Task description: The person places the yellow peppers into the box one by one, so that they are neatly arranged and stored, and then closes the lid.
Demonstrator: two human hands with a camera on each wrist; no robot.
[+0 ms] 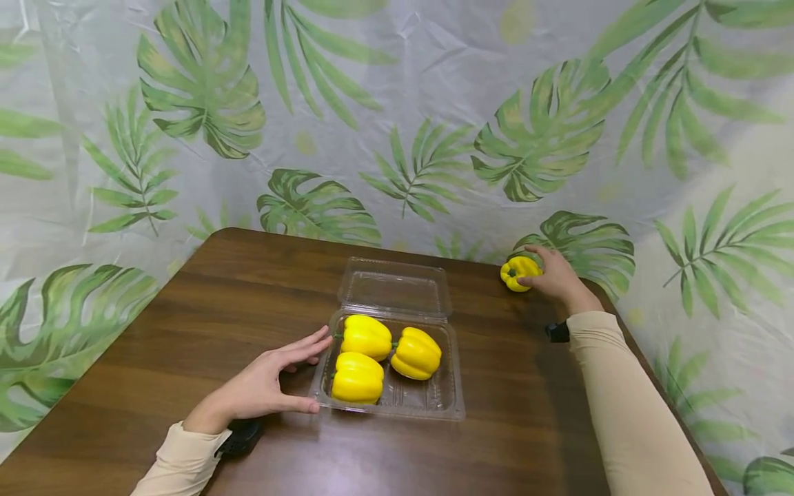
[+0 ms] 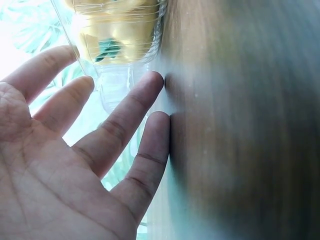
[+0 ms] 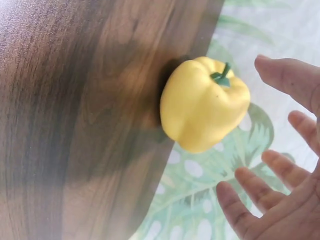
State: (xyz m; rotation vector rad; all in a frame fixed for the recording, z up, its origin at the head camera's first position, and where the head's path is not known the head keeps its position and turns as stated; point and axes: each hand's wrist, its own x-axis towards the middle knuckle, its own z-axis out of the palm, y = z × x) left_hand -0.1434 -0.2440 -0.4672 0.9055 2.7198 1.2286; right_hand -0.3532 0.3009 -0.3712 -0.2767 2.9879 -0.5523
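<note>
A clear plastic clamshell container stands on the table with its lid folded back. Three yellow bell peppers lie in it: one at the back left, one at the front left, one at the right. My left hand is at the container's left side, fingers spread and fingertips right at the rim. Another yellow bell pepper, with a green stem, sits near the table's far right edge. Beside it my right hand has its thumb and fingers spread, with a gap to the pepper in the right wrist view.
The brown wooden table has a rounded far left corner. Behind it hangs a pale sheet printed with green leaves, close to the table's back edge. The raised lid leans toward that edge.
</note>
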